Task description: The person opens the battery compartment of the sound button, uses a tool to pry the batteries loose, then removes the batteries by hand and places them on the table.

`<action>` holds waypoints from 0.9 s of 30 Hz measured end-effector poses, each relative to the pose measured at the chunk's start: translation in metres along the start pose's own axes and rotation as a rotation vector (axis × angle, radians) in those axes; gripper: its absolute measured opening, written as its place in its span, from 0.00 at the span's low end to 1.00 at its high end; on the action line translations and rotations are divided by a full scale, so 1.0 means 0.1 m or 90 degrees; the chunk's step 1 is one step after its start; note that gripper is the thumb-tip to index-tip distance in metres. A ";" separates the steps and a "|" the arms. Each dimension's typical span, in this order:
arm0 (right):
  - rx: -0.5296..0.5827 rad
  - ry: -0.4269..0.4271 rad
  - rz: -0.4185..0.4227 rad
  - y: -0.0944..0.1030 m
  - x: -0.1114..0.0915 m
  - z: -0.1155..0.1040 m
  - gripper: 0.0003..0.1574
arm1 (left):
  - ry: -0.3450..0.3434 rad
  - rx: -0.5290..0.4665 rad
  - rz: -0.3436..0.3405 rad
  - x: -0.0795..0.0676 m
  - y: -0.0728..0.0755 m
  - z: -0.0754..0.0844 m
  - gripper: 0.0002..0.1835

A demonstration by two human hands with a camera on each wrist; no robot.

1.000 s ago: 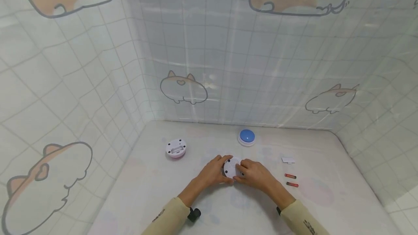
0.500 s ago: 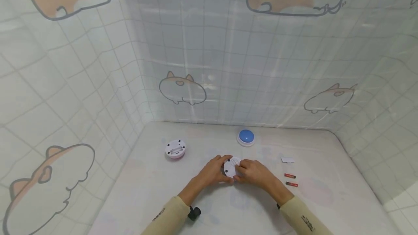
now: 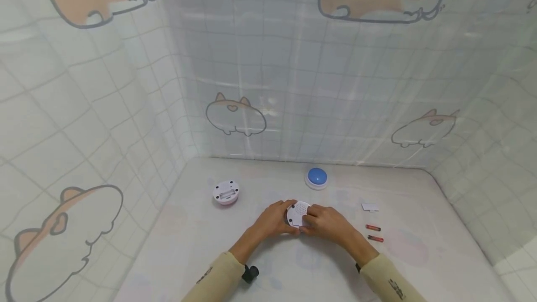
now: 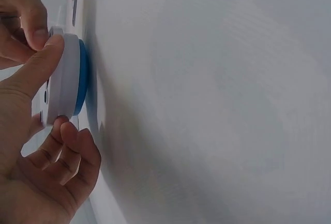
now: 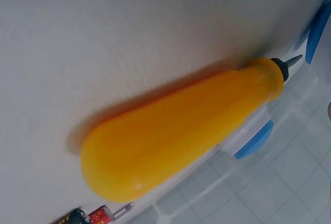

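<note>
One round white device (image 3: 297,215), blue dome (image 4: 83,76) downward, at near centre of worktop (image 3: 197,250); left hand (image 3: 273,220) clamped round rim, right hand (image 3: 329,223) pinching right side; presumably light, rigid, smooth; best held by rim.

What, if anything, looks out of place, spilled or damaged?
Nothing looks spilled or damaged. The round white and pink plastic device lies upside down, compartment uncovered; two red cylindrical batteries and a small white rectangular plastic plate lie loose. Odd only because these look like a device's own parts.
</note>
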State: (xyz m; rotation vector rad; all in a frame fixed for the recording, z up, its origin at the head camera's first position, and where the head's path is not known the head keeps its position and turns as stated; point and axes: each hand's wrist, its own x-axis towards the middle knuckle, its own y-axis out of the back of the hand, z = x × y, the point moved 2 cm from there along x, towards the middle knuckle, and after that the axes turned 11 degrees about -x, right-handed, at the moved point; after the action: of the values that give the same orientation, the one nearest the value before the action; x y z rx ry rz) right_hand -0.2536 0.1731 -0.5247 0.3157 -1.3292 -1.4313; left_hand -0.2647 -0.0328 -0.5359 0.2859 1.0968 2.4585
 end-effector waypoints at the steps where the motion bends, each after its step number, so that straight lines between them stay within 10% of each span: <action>1: 0.007 -0.007 0.005 0.00 0.00 0.00 0.18 | -0.003 0.000 0.000 0.00 0.00 0.00 0.50; 13: 0.062 -0.062 -0.018 0.00 -0.02 -0.01 0.14 | 0.007 -0.010 0.001 0.01 0.00 0.00 0.50; 27: 0.158 -0.246 -0.188 0.01 -0.04 -0.05 0.22 | 0.011 -0.015 0.007 -0.01 -0.02 0.03 0.49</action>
State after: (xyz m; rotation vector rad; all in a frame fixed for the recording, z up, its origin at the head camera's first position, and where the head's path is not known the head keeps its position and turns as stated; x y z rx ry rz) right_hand -0.2473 0.1735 -0.5272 0.4274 -1.8433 -1.6291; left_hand -0.2624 -0.0307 -0.5354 0.2651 1.0750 2.4865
